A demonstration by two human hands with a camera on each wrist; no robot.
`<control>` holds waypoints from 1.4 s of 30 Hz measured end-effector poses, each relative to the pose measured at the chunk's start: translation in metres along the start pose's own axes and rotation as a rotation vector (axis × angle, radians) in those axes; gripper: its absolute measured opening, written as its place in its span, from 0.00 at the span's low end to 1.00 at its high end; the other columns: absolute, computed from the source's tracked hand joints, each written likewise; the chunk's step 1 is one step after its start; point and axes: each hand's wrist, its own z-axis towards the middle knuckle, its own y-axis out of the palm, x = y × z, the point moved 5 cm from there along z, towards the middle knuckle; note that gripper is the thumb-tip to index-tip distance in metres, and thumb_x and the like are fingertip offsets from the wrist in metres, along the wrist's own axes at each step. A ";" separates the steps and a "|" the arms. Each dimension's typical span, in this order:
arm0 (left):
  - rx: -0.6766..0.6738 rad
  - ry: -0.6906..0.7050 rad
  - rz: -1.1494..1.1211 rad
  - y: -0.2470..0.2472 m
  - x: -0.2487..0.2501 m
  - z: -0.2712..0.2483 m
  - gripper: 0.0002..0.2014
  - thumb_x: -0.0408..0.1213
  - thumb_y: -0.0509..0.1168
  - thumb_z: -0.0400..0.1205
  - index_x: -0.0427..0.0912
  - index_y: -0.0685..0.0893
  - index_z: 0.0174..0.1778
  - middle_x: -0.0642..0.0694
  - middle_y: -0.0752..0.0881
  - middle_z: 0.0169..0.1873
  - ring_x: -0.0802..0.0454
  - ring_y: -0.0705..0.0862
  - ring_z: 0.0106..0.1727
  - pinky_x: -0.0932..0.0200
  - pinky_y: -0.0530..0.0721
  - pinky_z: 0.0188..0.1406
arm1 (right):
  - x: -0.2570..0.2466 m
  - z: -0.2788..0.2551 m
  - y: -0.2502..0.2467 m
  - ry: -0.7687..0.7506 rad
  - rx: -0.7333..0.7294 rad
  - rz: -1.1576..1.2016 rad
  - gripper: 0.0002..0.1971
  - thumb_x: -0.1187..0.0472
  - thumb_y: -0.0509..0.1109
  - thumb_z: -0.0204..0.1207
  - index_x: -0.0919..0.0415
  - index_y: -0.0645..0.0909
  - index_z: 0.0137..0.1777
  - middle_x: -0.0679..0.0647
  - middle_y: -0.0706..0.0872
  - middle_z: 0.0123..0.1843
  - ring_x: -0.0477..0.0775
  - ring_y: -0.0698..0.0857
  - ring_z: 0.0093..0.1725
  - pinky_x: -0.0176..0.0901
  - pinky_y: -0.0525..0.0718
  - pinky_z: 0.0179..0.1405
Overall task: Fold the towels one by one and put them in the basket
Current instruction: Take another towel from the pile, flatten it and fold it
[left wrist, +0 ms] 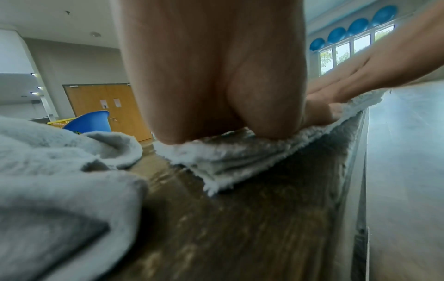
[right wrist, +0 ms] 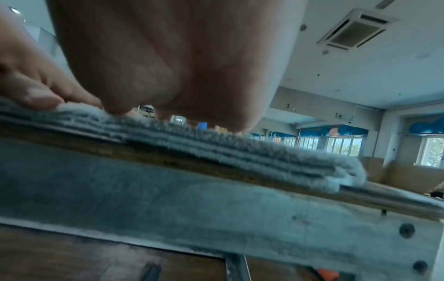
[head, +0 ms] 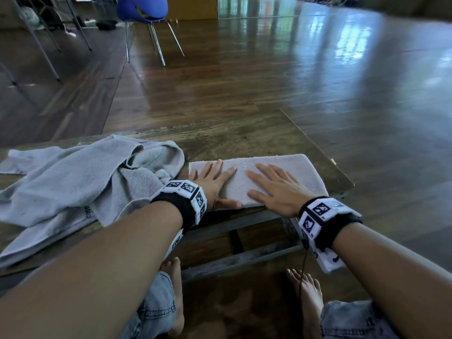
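- Left hand (head: 212,182) and right hand (head: 274,189) lie flat, fingers spread, pressing the folded towel (head: 300,165).
- Towel sits at the table (head: 244,140) edge; a sliding push could drop it.
- Heaped towels (head: 80,177) just beside may snag.

wrists: black bands (head: 178,209), white black-patterned marker blocks | legs: light jeans (head: 156,311) | feet: bare

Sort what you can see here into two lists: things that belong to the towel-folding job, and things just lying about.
Part of the job:
folded towel, pressed flat by left hand and right hand
unfolded towels heaped beside it
table under both

Just lying about:
blue chair
cardboard box

No basket is in view.
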 end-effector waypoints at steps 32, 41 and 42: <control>0.180 -0.333 -0.075 -0.024 0.017 -0.008 0.43 0.78 0.52 0.72 0.45 0.82 0.67 0.35 0.75 0.70 0.36 0.73 0.70 0.41 0.69 0.69 | -0.022 -0.017 -0.020 0.039 0.089 0.111 0.33 0.65 0.65 0.77 0.51 0.65 0.83 0.56 0.67 0.81 0.62 0.70 0.79 0.56 0.72 0.77; 0.080 -0.078 -0.284 -0.024 0.019 -0.038 0.23 0.34 0.58 0.82 0.52 0.79 0.73 0.41 0.80 0.70 0.43 0.82 0.61 0.53 0.78 0.50 | 0.006 -0.052 -0.004 -0.109 0.168 -0.218 0.47 0.55 0.79 0.72 0.42 0.56 0.87 0.52 0.58 0.87 0.57 0.58 0.85 0.58 0.67 0.81; 0.069 -0.069 -0.260 -0.022 0.015 -0.039 0.28 0.31 0.59 0.81 0.56 0.74 0.77 0.41 0.77 0.73 0.42 0.81 0.64 0.54 0.78 0.50 | 0.005 -0.053 -0.008 -0.143 0.233 -0.212 0.40 0.58 0.79 0.73 0.45 0.65 0.84 0.52 0.66 0.84 0.56 0.64 0.82 0.57 0.71 0.79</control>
